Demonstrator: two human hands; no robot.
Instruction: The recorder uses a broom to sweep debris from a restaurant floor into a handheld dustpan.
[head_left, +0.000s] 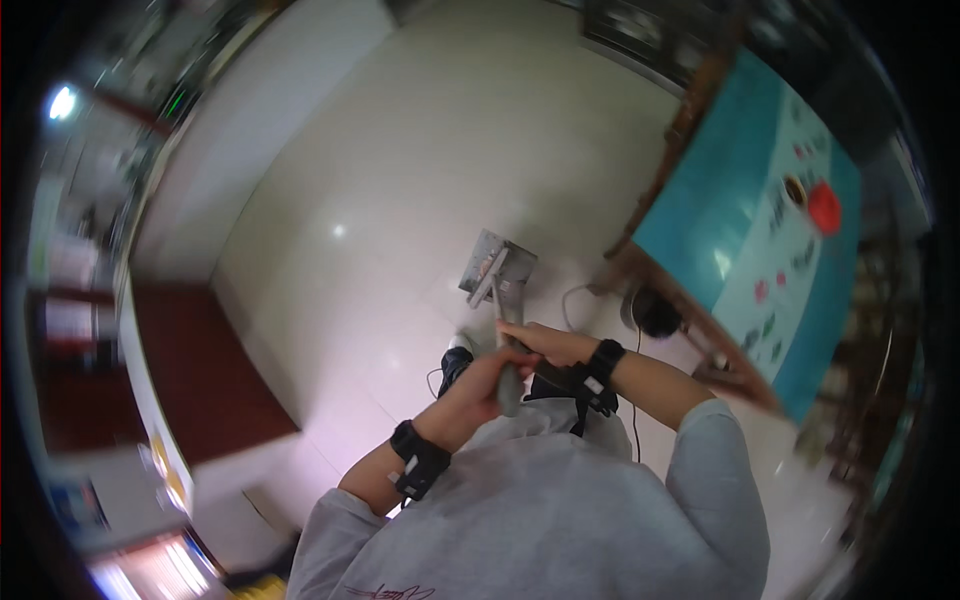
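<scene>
My left hand (480, 382) is closed around the upper part of a light grey handle (510, 401), whose end sticks out below the fist. Just beyond it my right hand (551, 341) grips the same handle further down. A dark stick-like piece (553, 373) lies between my left fingers and right wrist; what it belongs to is unclear. The handle runs down to a narrow grey bar (489, 279), which looks like a broom or squeegee head. This bar overlaps a grey dustpan (480, 251) near the floor. Small brownish bits seem to lie in the pan, but blur hides detail.
Pale glossy tiles (420, 150) cover the floor. At right stands a wooden table with a turquoise patterned cloth (697, 187), bearing a red object (825, 208). A round dark item (656, 309) and cables sit by its edge. A counter with a dark red panel (202, 367) borders the left.
</scene>
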